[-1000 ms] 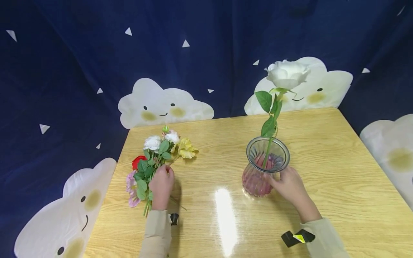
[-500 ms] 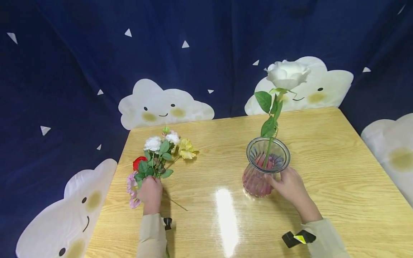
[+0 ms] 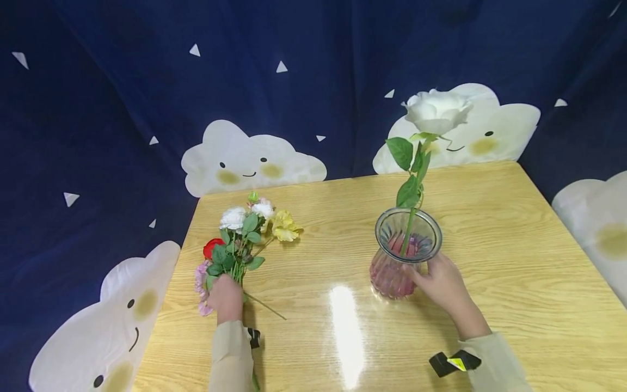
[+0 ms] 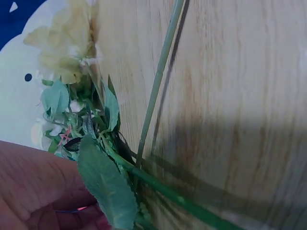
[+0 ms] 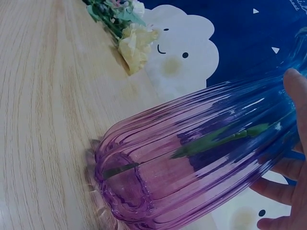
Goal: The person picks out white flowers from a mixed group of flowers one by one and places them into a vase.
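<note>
My left hand (image 3: 226, 298) is down among the stems of a bunch of artificial flowers (image 3: 240, 256) on the table. Its fingers curl beside a green leaf (image 4: 106, 184) in the left wrist view; whether they pinch a stem is hidden. The bunch has a red bloom (image 3: 212, 247), a pink one (image 3: 200, 277), white ones (image 3: 233, 218) and a yellow one (image 3: 285, 226). My right hand (image 3: 443, 286) grips a ribbed glass vase (image 5: 158, 158), pink at its base and blue toward its neck. One tall white rose (image 3: 436, 112) stands in it, its stem (image 3: 408, 231) leaning.
The wooden table (image 3: 323, 337) runs back to a dark blue curtain (image 3: 333, 81) with cloud prints (image 3: 250, 155). A thin loose stem (image 3: 266, 306) points right from the bunch. Another green stem end (image 3: 255, 381) shows beside the left sleeve (image 3: 231, 356).
My left hand has moved down and slightly left along the stems, showing more of the leaves. The flowers, vase and right hand keep their places; the view shifts slightly.
</note>
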`<state>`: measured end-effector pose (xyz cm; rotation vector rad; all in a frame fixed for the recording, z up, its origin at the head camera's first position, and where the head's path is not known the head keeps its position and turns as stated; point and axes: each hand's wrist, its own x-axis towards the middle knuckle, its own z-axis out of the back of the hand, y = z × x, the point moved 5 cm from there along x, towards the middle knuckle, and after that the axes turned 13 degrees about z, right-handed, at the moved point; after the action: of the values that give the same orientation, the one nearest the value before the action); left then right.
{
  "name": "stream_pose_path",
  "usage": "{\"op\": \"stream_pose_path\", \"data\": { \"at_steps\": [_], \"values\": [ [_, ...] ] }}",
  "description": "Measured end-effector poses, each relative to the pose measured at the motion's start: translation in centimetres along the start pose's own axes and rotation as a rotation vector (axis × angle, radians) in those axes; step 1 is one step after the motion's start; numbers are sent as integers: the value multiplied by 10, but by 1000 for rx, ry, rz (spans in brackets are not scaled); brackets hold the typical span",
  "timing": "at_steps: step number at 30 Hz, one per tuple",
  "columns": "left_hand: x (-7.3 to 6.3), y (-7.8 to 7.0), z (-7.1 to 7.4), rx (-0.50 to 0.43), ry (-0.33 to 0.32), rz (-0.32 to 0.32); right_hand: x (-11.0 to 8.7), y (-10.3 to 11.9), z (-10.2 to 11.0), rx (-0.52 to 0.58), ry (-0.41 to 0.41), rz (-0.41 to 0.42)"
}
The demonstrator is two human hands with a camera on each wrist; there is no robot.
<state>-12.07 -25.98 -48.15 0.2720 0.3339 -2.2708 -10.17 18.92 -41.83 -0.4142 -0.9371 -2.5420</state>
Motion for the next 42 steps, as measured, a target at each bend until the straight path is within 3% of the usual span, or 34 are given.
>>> {"op": "stream_pose_path", "data": {
  "at_steps": [12, 24, 28, 35, 42],
  "values": [
    [8, -1, 2, 38, -41, -30, 0, -2, 0, 3, -11, 4],
    [-3, -16, 24, -28, -123, -109, 0, -3, 1, 23, -7, -16],
    [-3, -17, 22, 4, -93, -141, -2, -2, 0, 37, -4, -23],
    [1, -13, 6, 90, -10, -167, -2, -1, 0, 40, 2, -25],
    [-2, -16, 7, 109, -21, -181, -2, -1, -1, 44, 9, -31]
  ]
}}
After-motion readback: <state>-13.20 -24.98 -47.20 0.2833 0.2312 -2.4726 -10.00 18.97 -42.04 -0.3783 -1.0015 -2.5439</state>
